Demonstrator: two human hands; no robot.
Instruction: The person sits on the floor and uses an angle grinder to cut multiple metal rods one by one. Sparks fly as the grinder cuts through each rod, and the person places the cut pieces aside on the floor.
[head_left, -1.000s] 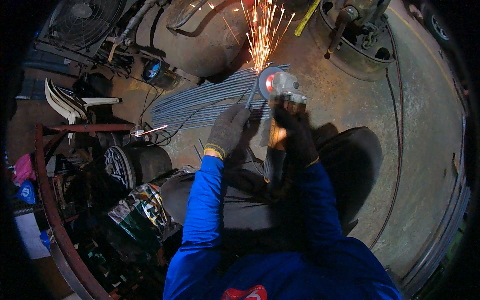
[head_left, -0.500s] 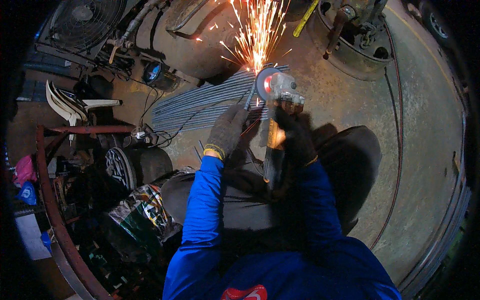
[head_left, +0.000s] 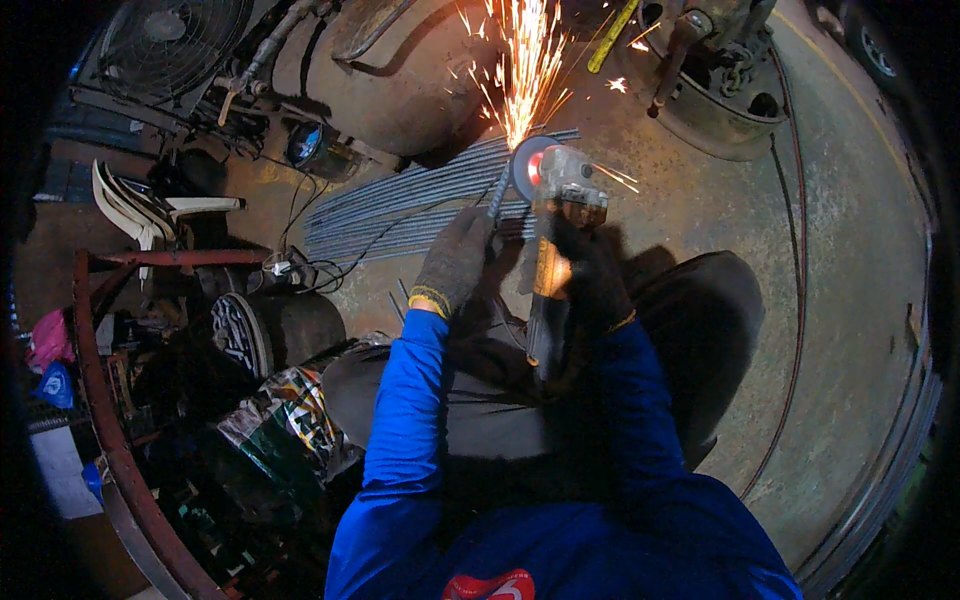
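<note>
Orange sparks (head_left: 527, 75) at upper centre suggest unfinished grinding: left hand (head_left: 455, 262) grips a rod (head_left: 499, 192), right hand (head_left: 592, 272) the grinder (head_left: 550, 268), more rods (head_left: 365, 208) waiting behind

A stained grey floor (head_left: 850, 260) lies at right, a round-grilled fan (head_left: 170, 45) at upper left.

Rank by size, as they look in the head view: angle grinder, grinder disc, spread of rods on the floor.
1. Spread of rods
2. Angle grinder, partly hidden by the right hand
3. Grinder disc, clearly smallest
</note>
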